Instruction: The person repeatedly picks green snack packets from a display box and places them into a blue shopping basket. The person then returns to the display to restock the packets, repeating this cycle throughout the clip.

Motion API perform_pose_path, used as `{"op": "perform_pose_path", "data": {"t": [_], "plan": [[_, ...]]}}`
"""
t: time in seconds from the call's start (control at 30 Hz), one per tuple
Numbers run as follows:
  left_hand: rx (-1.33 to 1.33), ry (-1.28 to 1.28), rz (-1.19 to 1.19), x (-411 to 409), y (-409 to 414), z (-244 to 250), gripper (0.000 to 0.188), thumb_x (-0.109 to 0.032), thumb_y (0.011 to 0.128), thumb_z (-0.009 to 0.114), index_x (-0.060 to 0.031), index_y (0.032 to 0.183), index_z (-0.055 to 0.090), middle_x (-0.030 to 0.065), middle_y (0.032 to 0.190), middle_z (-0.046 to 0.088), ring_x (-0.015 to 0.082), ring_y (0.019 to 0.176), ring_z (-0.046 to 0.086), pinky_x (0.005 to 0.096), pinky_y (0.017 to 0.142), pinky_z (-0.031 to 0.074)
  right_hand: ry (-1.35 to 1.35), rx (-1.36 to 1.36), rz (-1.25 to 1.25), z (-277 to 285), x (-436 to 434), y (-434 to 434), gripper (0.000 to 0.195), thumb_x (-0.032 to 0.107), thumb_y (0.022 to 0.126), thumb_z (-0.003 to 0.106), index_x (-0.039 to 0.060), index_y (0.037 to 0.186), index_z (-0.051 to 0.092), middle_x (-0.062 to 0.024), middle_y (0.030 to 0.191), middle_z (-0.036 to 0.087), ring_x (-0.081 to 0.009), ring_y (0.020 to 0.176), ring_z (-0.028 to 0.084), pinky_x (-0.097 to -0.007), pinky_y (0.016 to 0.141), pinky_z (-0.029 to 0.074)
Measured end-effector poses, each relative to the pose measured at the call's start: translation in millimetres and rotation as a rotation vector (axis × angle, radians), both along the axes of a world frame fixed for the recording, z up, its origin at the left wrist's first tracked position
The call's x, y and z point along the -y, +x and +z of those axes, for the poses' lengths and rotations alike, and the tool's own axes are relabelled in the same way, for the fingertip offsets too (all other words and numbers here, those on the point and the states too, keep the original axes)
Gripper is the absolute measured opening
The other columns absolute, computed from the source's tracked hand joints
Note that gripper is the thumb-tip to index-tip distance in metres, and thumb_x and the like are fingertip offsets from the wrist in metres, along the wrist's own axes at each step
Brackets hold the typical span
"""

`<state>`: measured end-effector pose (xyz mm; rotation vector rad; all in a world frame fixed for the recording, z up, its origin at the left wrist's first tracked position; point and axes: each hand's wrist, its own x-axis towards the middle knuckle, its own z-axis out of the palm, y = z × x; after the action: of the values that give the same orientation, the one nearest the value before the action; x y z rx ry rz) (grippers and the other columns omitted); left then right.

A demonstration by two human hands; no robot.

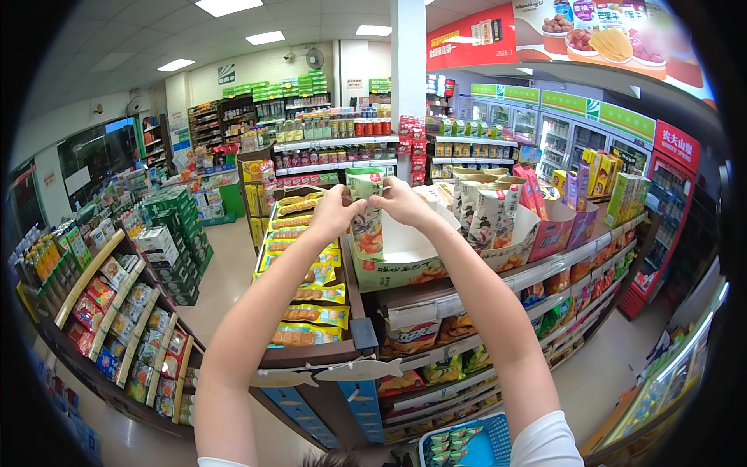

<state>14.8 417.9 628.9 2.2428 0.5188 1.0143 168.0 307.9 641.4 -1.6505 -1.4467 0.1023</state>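
Observation:
A green-and-white snack packet [367, 227] stands upright at the left end of an open display carton [402, 274] on the shelf top. My left hand [337, 209] is at its upper left edge, and my right hand [401, 203] is at its upper right edge, with the thumbs nearly meeting in front. Both hands pinch the packet near its top. White packets with printed figures [493, 219] stand in a neighbouring carton to the right. Left of the carton, yellow-wrapped packs [315, 315] lie in rows in a tray.
Below, a blue plastic basket [499, 438] holds small green packets. Stacked dark green cartons [184, 233] stand on the floor at left, beyond a slanted snack rack [99, 280]. A white pillar [408, 64] rises behind the shelves. Red-framed fridge [671, 192] at right.

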Motion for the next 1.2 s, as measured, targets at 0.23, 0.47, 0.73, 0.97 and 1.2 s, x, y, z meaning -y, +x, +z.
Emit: {"op": "perform_pose_path", "data": {"t": [0.23,0.47,0.73,0.97,1.2], "plan": [[0.017,-0.087,-0.044,6,0,1,0.048,-0.029,0.084,0.074,0.007,0.109,0.054,0.0173,0.1,0.067,0.0223,0.092,0.066,0.0342,0.08,0.052,0.014,-0.015,0.014,0,6,1,0.051,0.027,0.088,0.07,-0.0068,0.121,0.051,-0.0188,0.105,0.066,-0.0206,0.097,0.063,-0.033,0.085,0.049],[-0.01,-0.136,-0.064,10,-2,4,0.052,-0.029,0.085,0.074,0.0072,0.113,0.051,0.0162,0.103,0.066,0.02,0.095,0.065,0.0332,0.082,0.052,-0.013,-0.089,0.035,3,15,-4,0.055,0.027,0.088,0.07,-0.007,0.126,0.05,-0.0185,0.109,0.066,-0.021,0.101,0.062,-0.0331,0.087,0.048],[-0.029,-0.135,-0.026,14,-3,2,0.061,-0.032,0.083,0.075,0.0061,0.121,0.047,0.0162,0.106,0.064,0.0206,0.094,0.064,0.0327,0.079,0.052,-0.018,-0.173,0.107,3,19,-2,0.05,0.023,0.089,0.069,-0.0053,0.126,0.051,-0.015,0.114,0.065,-0.0178,0.107,0.06,-0.0318,0.094,0.045],[-0.043,-0.094,-0.029,10,-2,0,0.052,-0.025,0.085,0.073,0.0079,0.119,0.051,0.0175,0.108,0.064,0.0216,0.098,0.064,0.0343,0.085,0.051,-0.094,-0.275,0.095,6,26,-10,0.044,0.018,0.09,0.067,-0.0038,0.124,0.05,-0.0124,0.112,0.064,-0.0173,0.103,0.061,-0.0326,0.083,0.053],[-0.012,-0.045,0.012,29,-2,9,0.044,-0.024,0.083,0.074,0.0078,0.108,0.056,0.016,0.1,0.068,0.0215,0.093,0.066,0.034,0.082,0.052,-0.008,-0.405,0.198,-3,18,0,0.039,0.012,0.091,0.064,-0.0029,0.123,0.048,-0.0103,0.111,0.061,-0.0188,0.103,0.062,-0.0343,0.079,0.059]]}}
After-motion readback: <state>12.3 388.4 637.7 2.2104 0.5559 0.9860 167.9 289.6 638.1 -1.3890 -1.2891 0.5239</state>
